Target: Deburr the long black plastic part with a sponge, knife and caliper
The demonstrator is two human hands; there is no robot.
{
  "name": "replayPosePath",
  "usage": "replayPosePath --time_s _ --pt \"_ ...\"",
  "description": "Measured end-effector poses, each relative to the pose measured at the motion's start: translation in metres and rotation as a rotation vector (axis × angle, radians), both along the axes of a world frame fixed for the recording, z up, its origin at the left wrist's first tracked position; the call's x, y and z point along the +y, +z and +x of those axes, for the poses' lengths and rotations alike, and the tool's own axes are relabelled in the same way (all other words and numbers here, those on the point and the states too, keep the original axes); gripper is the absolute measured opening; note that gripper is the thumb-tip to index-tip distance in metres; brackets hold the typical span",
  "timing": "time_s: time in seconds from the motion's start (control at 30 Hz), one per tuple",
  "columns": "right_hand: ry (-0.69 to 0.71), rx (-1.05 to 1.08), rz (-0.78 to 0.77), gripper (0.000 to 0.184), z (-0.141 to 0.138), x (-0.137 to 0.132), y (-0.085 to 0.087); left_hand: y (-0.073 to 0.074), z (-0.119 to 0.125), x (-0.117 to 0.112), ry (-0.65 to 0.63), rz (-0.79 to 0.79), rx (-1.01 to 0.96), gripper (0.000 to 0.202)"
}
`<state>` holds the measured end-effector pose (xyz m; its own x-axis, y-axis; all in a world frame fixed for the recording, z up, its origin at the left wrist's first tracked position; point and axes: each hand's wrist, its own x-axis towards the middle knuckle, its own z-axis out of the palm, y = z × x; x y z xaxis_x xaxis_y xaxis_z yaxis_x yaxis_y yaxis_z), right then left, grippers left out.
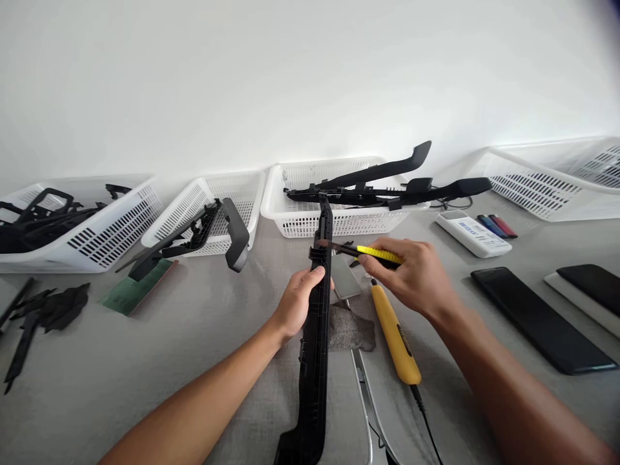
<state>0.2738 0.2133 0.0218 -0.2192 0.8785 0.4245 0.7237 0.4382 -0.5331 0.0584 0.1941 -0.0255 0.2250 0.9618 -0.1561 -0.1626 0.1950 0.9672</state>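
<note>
My left hand (299, 302) is wrapped round a long black plastic part (317, 336) that runs from the bottom edge up toward the middle basket. My right hand (411, 274) pinches a small tool with a yellow and black handle (380, 254), its tip touching the part's upper section just above my left thumb. Under my right hand lie a yellow-handled tool (394, 332) with a black cord, a small grey metal plate (345, 278) and a dark grey pad (349, 329).
White baskets line the wall: left one (111, 226) full of black parts, second (213, 213) with one part, middle (334, 219) with long parts, right one (547, 187). Black scraps (53, 307), green block (138, 287), white device (472, 234), dark phones (542, 320) lie on the grey table.
</note>
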Motion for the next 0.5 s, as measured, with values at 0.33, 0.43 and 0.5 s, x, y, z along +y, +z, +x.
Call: replayPosePath --time_s 0.33,0.43,0.5 --pt "-0.021 -0.011 -0.115 0.03 0.0093 0.0023 0.0026 0.0013 -0.0031 -0.0005 -0.059 0.038 -0.027 0.045" --pt "0.07 -0.051 -0.164 0.031 0.0083 0.0017 0.0024 0.0001 -0.0019 0.0 -0.023 0.038 -0.047 0.05" --pt "0.109 -0.075 -0.181 0.031 0.0068 0.0015 0.001 -0.0003 -0.0004 0.0004 0.015 0.031 -0.049 0.05"
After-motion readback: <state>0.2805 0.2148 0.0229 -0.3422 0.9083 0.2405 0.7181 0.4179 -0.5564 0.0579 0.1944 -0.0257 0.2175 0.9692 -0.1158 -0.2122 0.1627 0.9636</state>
